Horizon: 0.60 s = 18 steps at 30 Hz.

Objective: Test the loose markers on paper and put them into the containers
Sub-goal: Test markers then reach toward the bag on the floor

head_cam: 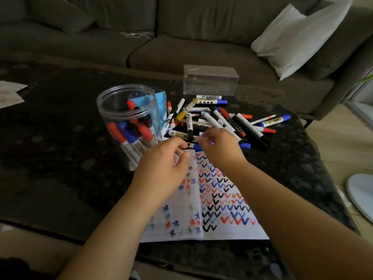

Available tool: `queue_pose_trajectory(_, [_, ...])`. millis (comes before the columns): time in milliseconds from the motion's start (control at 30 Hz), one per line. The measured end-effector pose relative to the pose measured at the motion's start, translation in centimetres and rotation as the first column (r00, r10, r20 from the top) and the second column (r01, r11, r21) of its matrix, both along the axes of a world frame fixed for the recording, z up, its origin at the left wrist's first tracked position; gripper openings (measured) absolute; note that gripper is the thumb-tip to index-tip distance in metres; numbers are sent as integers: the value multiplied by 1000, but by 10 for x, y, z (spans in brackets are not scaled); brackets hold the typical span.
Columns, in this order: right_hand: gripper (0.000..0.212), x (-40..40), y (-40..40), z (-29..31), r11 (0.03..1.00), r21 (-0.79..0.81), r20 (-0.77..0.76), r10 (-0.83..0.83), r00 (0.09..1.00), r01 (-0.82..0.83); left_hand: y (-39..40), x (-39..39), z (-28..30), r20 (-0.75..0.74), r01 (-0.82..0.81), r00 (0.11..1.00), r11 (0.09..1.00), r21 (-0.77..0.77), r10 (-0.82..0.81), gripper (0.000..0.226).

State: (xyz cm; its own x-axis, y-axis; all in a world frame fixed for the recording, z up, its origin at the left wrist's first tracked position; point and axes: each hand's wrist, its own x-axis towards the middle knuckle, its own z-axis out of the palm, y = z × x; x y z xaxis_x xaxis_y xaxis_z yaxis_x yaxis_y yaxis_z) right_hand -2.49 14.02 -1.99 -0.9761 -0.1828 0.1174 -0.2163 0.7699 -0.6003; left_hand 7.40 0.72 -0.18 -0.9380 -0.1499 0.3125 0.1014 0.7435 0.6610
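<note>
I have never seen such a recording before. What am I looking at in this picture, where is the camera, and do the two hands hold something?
There is no machine here: a person works with two bare hands. The single picture comes from a camera worn on the person's head, looking forward and down. On the dark table lies a sheet of paper covered with coloured test marks. Beyond it is a pile of loose markers. To the left stands a clear round jar already holding markers, with a blue container behind it, and a clear box stands farther back. The left hand and right hand meet at the near edge of the pile around a blue-capped marker; the blur hides which hand grips it.
</note>
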Motion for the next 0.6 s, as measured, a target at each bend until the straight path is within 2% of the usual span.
queue_pose_trajectory(167, [45, -30, -37, -4, 971, 227, -22, -77, 997, 80, -2, -3, 3, 15, -32, 999, 995, 96, 31, 13])
queue_pose_trajectory(300, [41, -35, -44, -5, 951, 286, 3, -123, 992, 117, -4, -4, 3, 27, -34, 999, 994, 102, 32, 14])
queue_pose_trajectory(433, [31, -27, -30, 8, 970, 168, -11, -174, 985, 174, -5, -1, 5, 9, -42, 999, 997, 66, 41, 14])
queue_pose_trajectory(533, [20, -10, -7, 28, 991, 13, -143, -131, 981, 134, -4, 2, 6, 14, -30, 999, 995, 95, 29, 11])
queue_pose_trajectory(600, [10, 8, 11, 44, 994, -97, -272, -78, 959, 53, -1, 5, 8, 37, -11, 999, 978, 209, 4, 7])
